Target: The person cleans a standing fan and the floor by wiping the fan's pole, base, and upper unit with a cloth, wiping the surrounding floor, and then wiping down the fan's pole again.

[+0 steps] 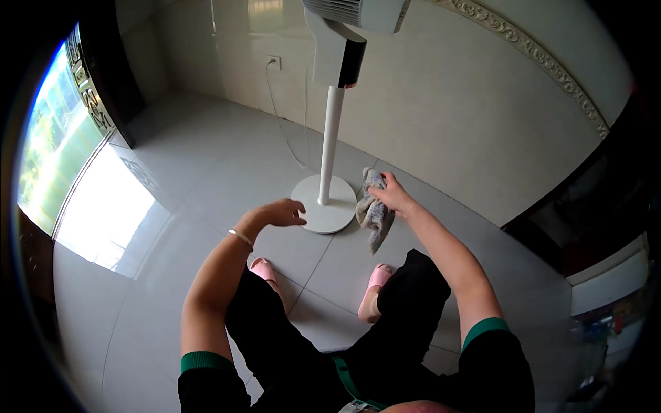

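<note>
A grey, crumpled cleaning cloth hangs from my right hand, whose fingers are closed round its upper part. The cloth dangles just right of a pedestal fan's round white base. My left hand holds nothing; its fingers are loosely bent and apart, close to the left edge of that base. From the base rises a white pole. The fan's head is at the top of the view, partly cut off by the frame edge.
A white cord runs from a wall socket down toward the floor behind the fan. Grey tiles cover the floor. My feet, in pink slippers, are below the fan. A bright doorway lies at left, dark furniture at right.
</note>
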`<state>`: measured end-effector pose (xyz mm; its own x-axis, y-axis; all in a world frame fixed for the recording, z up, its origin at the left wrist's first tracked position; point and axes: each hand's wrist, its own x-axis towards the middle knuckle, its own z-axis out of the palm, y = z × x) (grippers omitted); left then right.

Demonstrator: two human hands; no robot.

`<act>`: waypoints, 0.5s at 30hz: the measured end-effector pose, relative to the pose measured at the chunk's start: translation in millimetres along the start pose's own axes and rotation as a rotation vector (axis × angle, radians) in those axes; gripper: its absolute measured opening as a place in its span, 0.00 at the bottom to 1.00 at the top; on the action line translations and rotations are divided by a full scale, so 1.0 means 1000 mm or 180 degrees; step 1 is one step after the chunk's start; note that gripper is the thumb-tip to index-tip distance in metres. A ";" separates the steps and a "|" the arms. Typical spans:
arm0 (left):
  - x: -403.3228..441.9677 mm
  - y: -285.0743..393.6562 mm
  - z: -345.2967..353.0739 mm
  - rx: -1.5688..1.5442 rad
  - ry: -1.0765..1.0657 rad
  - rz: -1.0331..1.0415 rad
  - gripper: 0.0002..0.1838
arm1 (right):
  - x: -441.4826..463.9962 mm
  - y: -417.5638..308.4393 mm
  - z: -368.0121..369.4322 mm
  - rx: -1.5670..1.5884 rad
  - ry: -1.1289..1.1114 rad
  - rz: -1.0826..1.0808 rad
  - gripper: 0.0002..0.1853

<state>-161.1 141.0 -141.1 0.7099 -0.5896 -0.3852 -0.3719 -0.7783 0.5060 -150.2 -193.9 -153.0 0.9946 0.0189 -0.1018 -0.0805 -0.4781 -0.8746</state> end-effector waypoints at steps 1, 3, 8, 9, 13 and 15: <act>0.013 -0.007 -0.013 0.0085 0.0307 0.0195 0.25 | 0.008 -0.013 -0.003 0.0114 0.0028 -0.0081 0.38; 0.040 -0.013 -0.039 -0.0154 0.1067 0.0342 0.25 | 0.024 -0.048 -0.011 0.0350 0.0121 -0.0254 0.37; 0.114 -0.016 -0.074 -0.1058 0.2833 0.0543 0.27 | 0.054 -0.135 -0.010 0.1473 0.0632 -0.1052 0.34; 0.125 -0.013 -0.075 -0.1411 0.2813 0.0444 0.27 | 0.066 -0.140 -0.004 0.1863 0.0894 -0.1429 0.33; 0.173 -0.021 -0.065 -0.2238 0.2815 0.0788 0.31 | 0.095 -0.148 0.026 0.2336 0.0987 -0.1938 0.29; 0.200 -0.031 -0.055 -0.2726 0.2640 0.1109 0.31 | 0.111 -0.143 0.044 0.2232 0.0888 -0.2060 0.28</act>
<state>25.0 59.1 -191.3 0.9313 -0.1795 0.3168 -0.3275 -0.0323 0.9443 -31.4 -84.7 -60.5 0.8329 -0.1574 0.5305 0.5524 0.1804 -0.8138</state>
